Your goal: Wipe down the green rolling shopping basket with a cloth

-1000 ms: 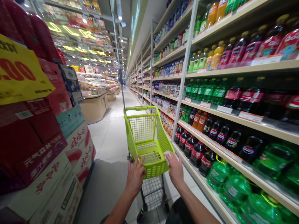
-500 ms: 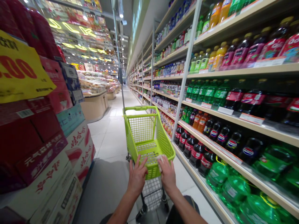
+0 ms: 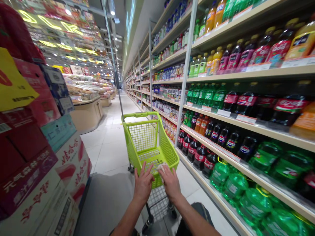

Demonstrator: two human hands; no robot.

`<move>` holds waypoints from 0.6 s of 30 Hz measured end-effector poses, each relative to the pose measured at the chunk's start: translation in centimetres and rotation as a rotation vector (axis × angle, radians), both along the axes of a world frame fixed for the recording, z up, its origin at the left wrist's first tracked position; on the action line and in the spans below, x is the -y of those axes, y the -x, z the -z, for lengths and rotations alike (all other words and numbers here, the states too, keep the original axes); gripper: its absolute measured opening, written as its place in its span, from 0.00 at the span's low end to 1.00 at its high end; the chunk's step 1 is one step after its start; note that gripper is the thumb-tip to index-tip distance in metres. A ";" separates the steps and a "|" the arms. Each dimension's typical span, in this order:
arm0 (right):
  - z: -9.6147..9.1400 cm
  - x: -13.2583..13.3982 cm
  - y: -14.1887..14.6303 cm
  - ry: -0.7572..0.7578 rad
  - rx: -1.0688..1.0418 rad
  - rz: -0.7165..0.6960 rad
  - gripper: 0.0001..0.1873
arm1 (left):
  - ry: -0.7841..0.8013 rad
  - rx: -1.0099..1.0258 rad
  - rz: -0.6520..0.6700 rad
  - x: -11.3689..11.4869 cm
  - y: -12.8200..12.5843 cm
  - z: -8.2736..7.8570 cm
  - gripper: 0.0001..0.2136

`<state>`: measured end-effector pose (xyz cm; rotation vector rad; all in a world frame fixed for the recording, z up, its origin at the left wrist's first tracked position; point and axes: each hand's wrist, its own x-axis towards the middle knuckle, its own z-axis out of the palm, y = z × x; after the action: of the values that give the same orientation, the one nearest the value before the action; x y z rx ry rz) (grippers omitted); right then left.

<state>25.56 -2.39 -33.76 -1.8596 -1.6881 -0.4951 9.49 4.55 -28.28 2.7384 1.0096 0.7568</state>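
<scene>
My left hand (image 3: 143, 184) is held with its fingers spread, in front of the near end of a green shopping cart (image 3: 150, 154). Nothing shows in that hand. Beside it, my right hand (image 3: 169, 183) has its fingers closed on a small crumpled white cloth or tissue (image 3: 161, 168); which of the two I cannot tell. Both hands overlap the cart's near rim in the view, and contact with it cannot be made out. The plastic basket shows a bare slatted bottom, and a tall metal pole (image 3: 116, 78) rises from its far left corner.
Shelves (image 3: 221, 115) of bottled drinks run along the right, with big green bottles (image 3: 254, 200) at the bottom. Stacked drink cartons (image 3: 71, 160) stand close on the left. A tiled aisle (image 3: 105, 157) leads ahead past a rounded wooden display counter (image 3: 86, 116).
The view has turned slightly right, so cart, shelves and cartons sit further left. My hands keep nearly the same pose, the right still closed on the white piece.
</scene>
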 end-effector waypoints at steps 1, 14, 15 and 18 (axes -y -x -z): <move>-0.1 0.2 -0.5 0.005 0.002 0.013 0.32 | 0.005 -0.003 -0.012 0.0 -0.1 0.0 0.12; -0.2 0.4 -2.5 0.021 -0.029 0.036 0.30 | 0.058 -0.047 -0.058 0.9 -0.2 1.6 0.10; -0.3 0.6 -3.1 0.013 -0.054 0.104 0.29 | 0.049 -0.044 -0.067 1.0 -0.1 1.4 0.10; -0.1 0.8 -3.0 -0.019 -0.093 0.200 0.30 | 0.014 -0.009 -0.063 1.3 -0.5 0.8 0.10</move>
<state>28.60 -3.14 -33.66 -2.0167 -1.4405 -0.4945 10.02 3.29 -29.04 2.7126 1.1036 0.7445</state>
